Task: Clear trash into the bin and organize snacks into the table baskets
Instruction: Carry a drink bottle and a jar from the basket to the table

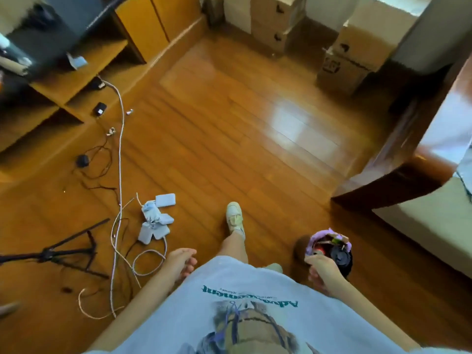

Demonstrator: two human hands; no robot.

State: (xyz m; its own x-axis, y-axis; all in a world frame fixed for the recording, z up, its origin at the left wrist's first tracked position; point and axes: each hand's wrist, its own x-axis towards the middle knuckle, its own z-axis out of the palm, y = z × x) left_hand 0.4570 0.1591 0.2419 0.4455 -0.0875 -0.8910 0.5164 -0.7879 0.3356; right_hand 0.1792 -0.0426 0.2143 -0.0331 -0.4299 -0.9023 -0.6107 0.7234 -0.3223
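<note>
At the far left, a wooden shelf unit (pixel 63 80) is seen along the wall, with a dark blurred object above it. Below it, a black tripod (pixel 63 251) is laid flat on the wooden floor (pixel 217 139). Just to its right, a white cable (pixel 120 175) is run down from the shelf and looped among thinner black wires. Beside these, a cluster of pale blue-white adapters (pixel 155 221) is spread on the floor.

The left hand (pixel 180 260) is held empty at the person's side, its fingers loosely curled and gripping nothing. A pale printed shirt (pixel 242 302) fills the lower middle, and one cream shoe (pixel 235 217) is planted on the floor ahead of it.

To the right, the right hand (pixel 323 272) is closed around the near rim of a small dark bin (pixel 342 259), which is held above the floor. The bin is lined with a lilac bag (pixel 316 238) and is filled with trash (pixel 329 245); a red item and dark scraps can be made out, though the rest is too blurred to tell.

Farther back, stacked cardboard boxes (pixel 339 62) are set against the wall. At the far right, a dark wooden bed frame (pixel 398 180) and a pale mattress (pixel 434 215) are seen.
</note>
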